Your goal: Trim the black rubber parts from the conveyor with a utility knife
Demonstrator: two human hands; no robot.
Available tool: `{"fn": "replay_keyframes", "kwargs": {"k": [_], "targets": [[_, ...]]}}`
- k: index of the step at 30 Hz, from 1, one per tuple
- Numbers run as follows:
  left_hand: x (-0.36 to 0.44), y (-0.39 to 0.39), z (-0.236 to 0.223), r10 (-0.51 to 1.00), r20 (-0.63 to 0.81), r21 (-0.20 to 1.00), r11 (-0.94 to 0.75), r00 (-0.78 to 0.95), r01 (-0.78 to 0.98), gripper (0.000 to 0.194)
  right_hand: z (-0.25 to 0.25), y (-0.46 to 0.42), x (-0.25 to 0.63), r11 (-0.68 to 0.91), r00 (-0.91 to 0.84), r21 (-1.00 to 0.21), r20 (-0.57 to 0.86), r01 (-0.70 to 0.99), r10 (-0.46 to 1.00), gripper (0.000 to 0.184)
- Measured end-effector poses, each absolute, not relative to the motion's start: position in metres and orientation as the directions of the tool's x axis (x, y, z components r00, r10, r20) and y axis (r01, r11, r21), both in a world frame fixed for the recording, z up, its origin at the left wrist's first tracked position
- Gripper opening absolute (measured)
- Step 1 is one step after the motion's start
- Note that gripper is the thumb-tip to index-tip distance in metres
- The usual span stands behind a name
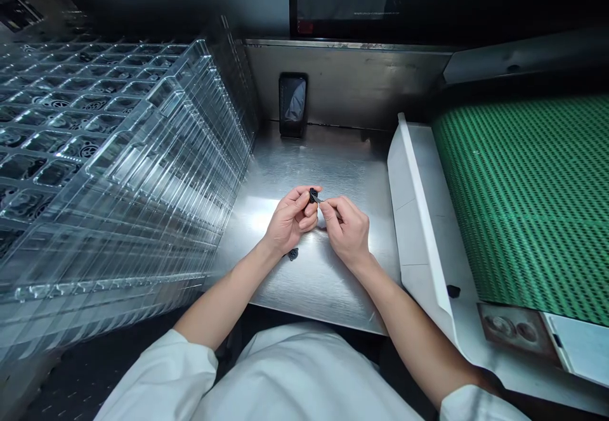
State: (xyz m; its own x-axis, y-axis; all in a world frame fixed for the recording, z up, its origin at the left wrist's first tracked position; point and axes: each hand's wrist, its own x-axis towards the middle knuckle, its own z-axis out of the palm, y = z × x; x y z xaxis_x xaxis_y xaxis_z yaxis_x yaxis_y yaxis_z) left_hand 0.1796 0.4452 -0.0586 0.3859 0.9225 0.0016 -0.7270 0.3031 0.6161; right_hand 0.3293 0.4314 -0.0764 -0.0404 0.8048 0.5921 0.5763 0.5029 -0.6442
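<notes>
Between the thumb and fingers of my left hand (290, 218) is a small black round part (313, 195). My right hand (348, 227) is closed on a thin pointed tool (317, 200), whose tip reaches the black part; its exact kind is too small to make out. Both hands are close together above the metal table (342, 294). A second small black part (293, 253) lies on the table beside my left wrist.
Tall stacked clear plastic trays (157, 161) with black parts in their pockets rise on the left. A black phone-like device (293, 104) leans at the back wall. At right, a white raised edge (419, 218) borders a green conveyor belt (533, 199).
</notes>
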Motion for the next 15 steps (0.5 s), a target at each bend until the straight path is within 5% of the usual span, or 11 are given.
{"fn": "replay_keyframes", "kwargs": {"k": [15], "targets": [[0.1790, 0.4445, -0.0574, 0.929, -0.034, 0.645, 0.302, 0.369, -0.702, 0.026, -0.0774, 0.4314, 0.3292, 0.510, -0.048, -0.627, 0.604, 0.589, 0.796, 0.031]]}}
